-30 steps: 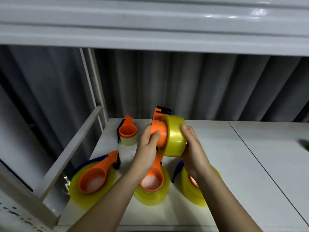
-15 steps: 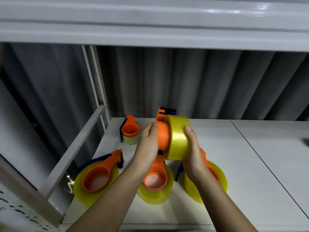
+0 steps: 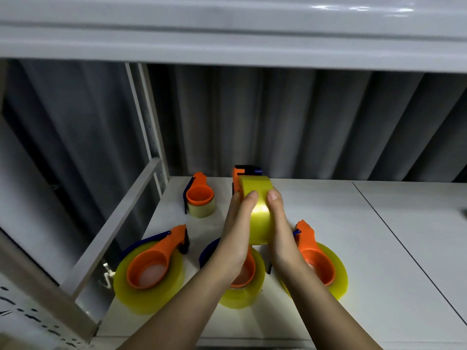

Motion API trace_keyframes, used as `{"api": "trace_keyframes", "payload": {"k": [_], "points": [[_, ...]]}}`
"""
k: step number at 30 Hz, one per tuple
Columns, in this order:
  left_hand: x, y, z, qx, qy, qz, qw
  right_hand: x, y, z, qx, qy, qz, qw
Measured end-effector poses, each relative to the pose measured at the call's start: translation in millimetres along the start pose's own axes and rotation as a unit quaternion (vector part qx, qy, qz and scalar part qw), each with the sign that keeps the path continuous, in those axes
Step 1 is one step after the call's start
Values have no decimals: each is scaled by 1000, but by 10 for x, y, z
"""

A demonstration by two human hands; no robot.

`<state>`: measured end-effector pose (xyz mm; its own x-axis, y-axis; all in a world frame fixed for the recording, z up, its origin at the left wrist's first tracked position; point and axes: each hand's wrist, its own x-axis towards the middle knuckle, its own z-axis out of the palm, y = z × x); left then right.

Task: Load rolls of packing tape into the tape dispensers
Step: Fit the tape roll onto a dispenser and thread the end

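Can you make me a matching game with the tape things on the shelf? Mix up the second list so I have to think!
Things:
1. Held roll
2. Small roll
3. Left big roll
4. Right big roll

Places:
A. Front left corner of the shelf
B. Between the left hand and right hand, up off the shelf
C. At the back, alone, with an orange dispenser in it
D. Front, just right of the right wrist

Pairs: 1-B, 2-C, 3-A, 4-D
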<state>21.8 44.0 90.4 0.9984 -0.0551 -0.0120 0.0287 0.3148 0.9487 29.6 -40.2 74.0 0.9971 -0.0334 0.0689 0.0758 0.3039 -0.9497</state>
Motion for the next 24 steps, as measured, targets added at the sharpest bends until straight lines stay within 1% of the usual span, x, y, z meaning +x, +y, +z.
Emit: {"api": "trace_keyframes", "payload": {"k": [1,2,3,5,7,9,12,14,15,17,19,20,21,22,23,24], "points": [[70,-49,-82,31,-18,31,999,2,13,-8,-26,0,-17,1000],[45,-16,-37,60,-28,45,997,-7,-16,-4,-57,1,-24,998],[43,7,-54,85,-33,65,994,7,-29,-17,-81,0,-19,997],[45,13,-79,143,-55,69,986,54,-54,-56,-96,-30,36,994],[70,32,-159,152,-76,92,981,101,-60,-107,-90,-58,90,990],[54,55,-181,156,-70,94,981,110,-92,-133,-110,-79,103,985],[58,85,-226,127,-74,52,988,130,-138,-174,-130,-127,95,979],[83,161,-296,118,-86,25,989,128,-165,-186,-139,-147,69,977],[83,202,-354,121,-98,7,988,117,-174,-184,-140,-137,57,979],[116,313,-452,121,-145,-43,981,82,-169,-173,-149,-110,26,982],[151,431,-451,127,-156,-93,975,42,-147,-127,-139,-96,6,986],[134,429,-502,111,-163,-90,976,24,-124,-98,-131,-89,0,987],[111,417,-520,85,-153,-81,981,16,-85,-75,-129,-78,-8,989],[85,387,-501,78,-107,-52,990,19,-38,-58,-135,-67,-15,989],[75,355,-434,112,-57,-11,992,21,-4,-40,-145,-62,-20,987],[74,345,-336,142,-14,15,990,15,12,-20,-156,-65,-24,985]]}}
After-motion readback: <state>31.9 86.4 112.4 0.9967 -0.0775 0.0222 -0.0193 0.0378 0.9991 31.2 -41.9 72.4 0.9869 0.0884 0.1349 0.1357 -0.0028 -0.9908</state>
